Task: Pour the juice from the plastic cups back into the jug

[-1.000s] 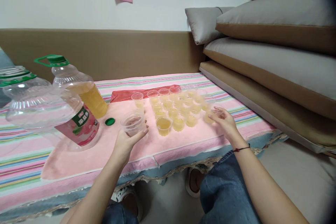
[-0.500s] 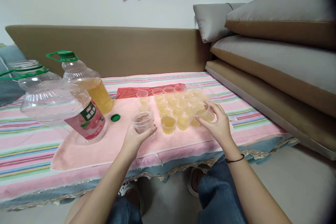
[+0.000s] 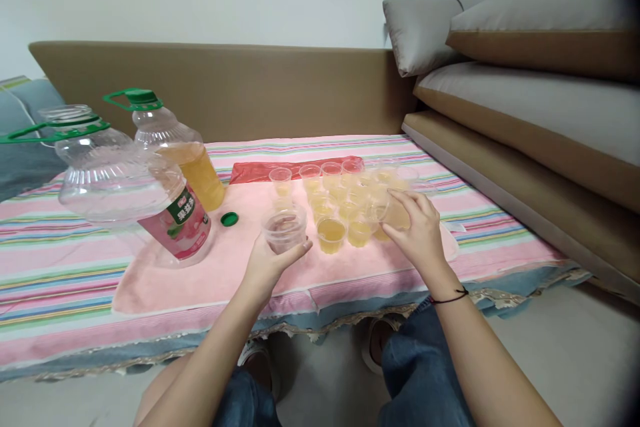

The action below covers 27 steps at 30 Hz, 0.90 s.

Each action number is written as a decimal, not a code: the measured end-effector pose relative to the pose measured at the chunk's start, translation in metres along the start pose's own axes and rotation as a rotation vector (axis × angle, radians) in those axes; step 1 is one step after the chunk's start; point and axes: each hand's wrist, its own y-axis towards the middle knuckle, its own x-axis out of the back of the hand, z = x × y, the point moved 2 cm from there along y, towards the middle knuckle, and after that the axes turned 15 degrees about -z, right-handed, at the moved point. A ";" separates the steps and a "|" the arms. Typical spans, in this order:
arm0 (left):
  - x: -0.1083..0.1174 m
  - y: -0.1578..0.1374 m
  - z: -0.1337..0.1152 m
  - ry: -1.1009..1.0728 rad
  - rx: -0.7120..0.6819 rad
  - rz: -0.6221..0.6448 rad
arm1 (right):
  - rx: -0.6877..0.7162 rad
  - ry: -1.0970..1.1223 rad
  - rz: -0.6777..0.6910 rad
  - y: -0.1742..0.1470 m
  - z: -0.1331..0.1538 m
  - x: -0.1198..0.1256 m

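Note:
My left hand (image 3: 270,265) is wrapped round a clear plastic cup (image 3: 284,230), which shows more than one rim, like nested cups. My right hand (image 3: 417,230) grips another clear plastic cup (image 3: 379,205) by its side, tipped over with its mouth toward the left. This tipped cup is above the right part of a group of clear cups holding yellow drink. The nearest filled cup (image 3: 331,235) stands just right of my left hand, beside a second one (image 3: 359,232). Whether any liquid is in the tipped cup is hard to see.
At left stand a large bottle without its cap (image 3: 173,217) and a capped bottle of yellow drink (image 3: 193,167). A green cap (image 3: 229,219) lies on the pink cloth (image 3: 210,283). A red plastic bag (image 3: 267,172) lies behind the cups. Stacked cushions (image 3: 510,100) rise at right.
The cup in my right hand has turned from nearly upright to tipped, its mouth now facing left. My left hand keeps its hold. The whole view has shifted slightly.

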 end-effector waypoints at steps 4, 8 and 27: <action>0.001 0.001 0.002 0.023 -0.005 0.006 | 0.081 -0.088 0.006 0.000 0.000 0.000; 0.001 0.001 0.003 0.032 -0.005 0.025 | 0.131 -0.121 0.005 0.001 0.001 0.000; 0.001 -0.001 0.002 0.011 0.024 0.011 | 0.345 -0.154 0.057 0.007 0.018 -0.010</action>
